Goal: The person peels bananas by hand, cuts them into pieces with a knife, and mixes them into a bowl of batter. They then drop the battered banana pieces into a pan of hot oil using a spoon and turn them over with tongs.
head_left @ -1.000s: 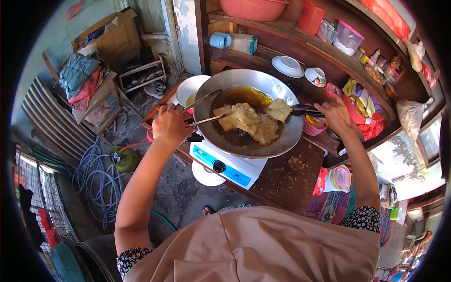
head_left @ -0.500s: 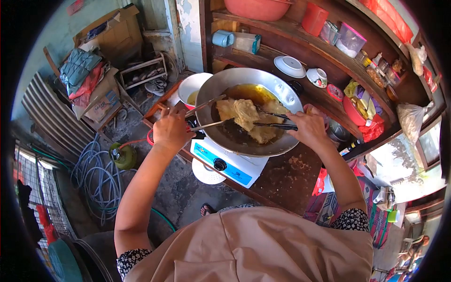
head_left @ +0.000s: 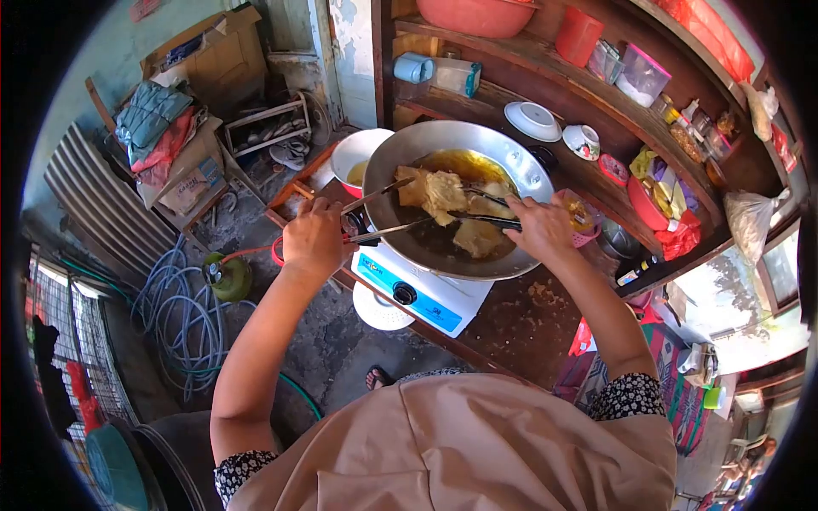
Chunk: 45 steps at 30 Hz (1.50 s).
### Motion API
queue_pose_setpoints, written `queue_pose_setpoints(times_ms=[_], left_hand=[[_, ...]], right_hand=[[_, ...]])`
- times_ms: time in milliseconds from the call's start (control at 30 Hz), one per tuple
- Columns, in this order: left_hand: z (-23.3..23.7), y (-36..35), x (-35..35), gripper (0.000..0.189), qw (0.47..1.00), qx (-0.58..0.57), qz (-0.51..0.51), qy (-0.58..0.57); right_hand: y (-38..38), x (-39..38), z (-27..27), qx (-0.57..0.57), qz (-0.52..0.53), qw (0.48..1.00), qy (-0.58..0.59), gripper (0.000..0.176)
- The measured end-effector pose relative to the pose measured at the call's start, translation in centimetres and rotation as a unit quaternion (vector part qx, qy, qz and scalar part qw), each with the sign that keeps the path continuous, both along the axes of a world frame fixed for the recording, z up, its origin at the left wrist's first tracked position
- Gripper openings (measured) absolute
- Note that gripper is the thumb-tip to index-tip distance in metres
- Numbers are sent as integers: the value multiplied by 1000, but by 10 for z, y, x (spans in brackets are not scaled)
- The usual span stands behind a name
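A wide metal wok (head_left: 400, 255) of yellow oil sits on a white and blue gas stove (head_left: 417, 298). Browned, battered fried pieces (head_left: 445, 192) lie in the oil, some bunched together. My left hand (head_left: 311, 238), at the wok's left rim, is closed round metal tongs (head_left: 375, 194), whose two arms spread apart over the oil. From the right, my right hand (head_left: 545, 228) grips black-handled tongs (head_left: 498, 223) reaching in among the pieces. Exactly which pieces the tips touch is hard to see.
Behind the wok's left side stands a white bowl (head_left: 351, 157). Wooden shelves (head_left: 613, 102) with dishes and jars rise at the back. A pink basket (head_left: 582, 220) is near my right hand. On the floor at left are a green gas cylinder (head_left: 228, 279) and coiled hose (head_left: 175, 319).
My right hand and its tongs have shifted slightly left over the wok. The bunched pieces have separated a little. The whole view has shifted slightly.
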<state>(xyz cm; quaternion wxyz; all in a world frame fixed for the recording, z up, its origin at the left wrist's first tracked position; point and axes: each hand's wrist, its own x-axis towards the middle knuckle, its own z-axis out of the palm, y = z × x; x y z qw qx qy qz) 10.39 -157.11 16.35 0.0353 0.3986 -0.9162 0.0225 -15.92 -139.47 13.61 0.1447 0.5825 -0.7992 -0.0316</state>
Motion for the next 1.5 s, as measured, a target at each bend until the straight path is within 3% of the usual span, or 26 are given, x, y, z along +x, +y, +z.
queue_pose_setpoints(times_ms=[133, 367, 533, 633, 767, 867, 933, 1100, 1200, 1267, 1333, 1500], left_hand=[[-9, -4, 2, 58, 1000, -20, -14, 0], [-6, -4, 6, 59, 1000, -17, -2, 0], [-4, -4, 2, 47, 999, -26, -13, 30], [-4, -4, -5, 47, 999, -26, -16, 36], [-12, -7, -15, 44, 997, -42, -38, 54], [-21, -13, -26, 37, 987, -86, -94, 96], [-23, -14, -36, 41, 990, -90, -106, 37], [-32, -20, -48, 24, 976, -154, -149, 27], [-30, -20, -44, 17, 969, -176, -173, 30], [-28, -20, -39, 11, 960, -192, -199, 49], [-27, -22, -34, 11, 960, -190, -197, 58], [-23, -20, -19, 13, 963, -173, -185, 87]], right_hand=[[-12, 3, -15, -38, 35, 998, 36, 50], [-24, -2, -16, 3, -21, 1000, 4, 44], [-28, -21, -12, -42, -29, 999, 14, 37], [-29, -17, 13, -28, -143, 985, -97, 36], [-28, -48, 6, -46, -177, 955, -235, 47], [-25, -57, 4, -43, -187, 943, -271, 49], [-23, -59, 2, -43, -181, 946, -266, 49], [-16, -69, -5, -52, -170, 949, -261, 52], [-9, -85, -4, -65, -174, 917, -353, 53], [-5, -92, 2, -88, -212, 868, -441, 52], [0, -95, 5, -120, -192, 876, -425, 50], [3, -130, -6, -135, -189, 812, -536, 47]])
